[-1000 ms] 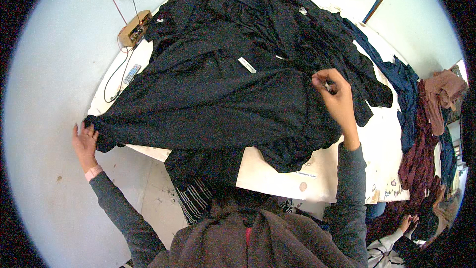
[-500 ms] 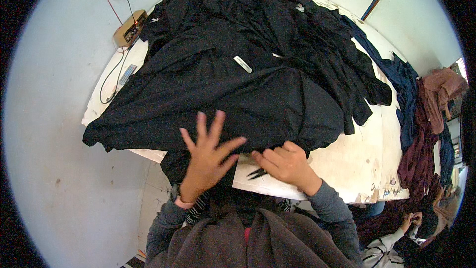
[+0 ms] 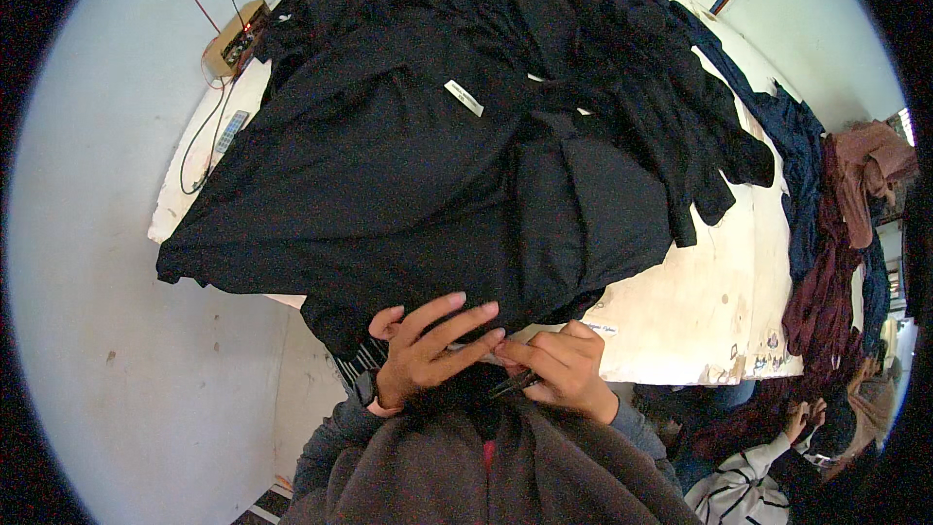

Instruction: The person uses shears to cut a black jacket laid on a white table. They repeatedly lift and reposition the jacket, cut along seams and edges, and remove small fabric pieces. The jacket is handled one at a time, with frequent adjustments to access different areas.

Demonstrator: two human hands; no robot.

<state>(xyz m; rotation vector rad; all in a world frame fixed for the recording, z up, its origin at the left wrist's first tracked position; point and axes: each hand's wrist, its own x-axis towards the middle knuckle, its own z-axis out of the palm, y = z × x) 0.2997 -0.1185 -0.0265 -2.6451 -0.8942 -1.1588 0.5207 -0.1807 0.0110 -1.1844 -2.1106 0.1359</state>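
A large black garment lies spread over the pale table, its near edge drawn over the table's front. My left hand is closed on that near edge, fingers bent together over the cloth. Right beside it, my right hand pinches the same edge, fingertips meeting the left ones. Dark, pointed thread snips sit in the right hand, tips pointing left; their grip is hidden by the fingers. A whitish bit shows between the hands, too small to name. A white label lies on the garment.
More black clothing is heaped at the back. The pale table shows at right, with a small white label. A remote control and a brown box with cables stand left. Maroon cloth hangs right, near another person's hands.
My left hand has gone from spread fingers above the cloth to closing on its edge. Both hands have come together nearer my body, and the garment's near edge has come with them.
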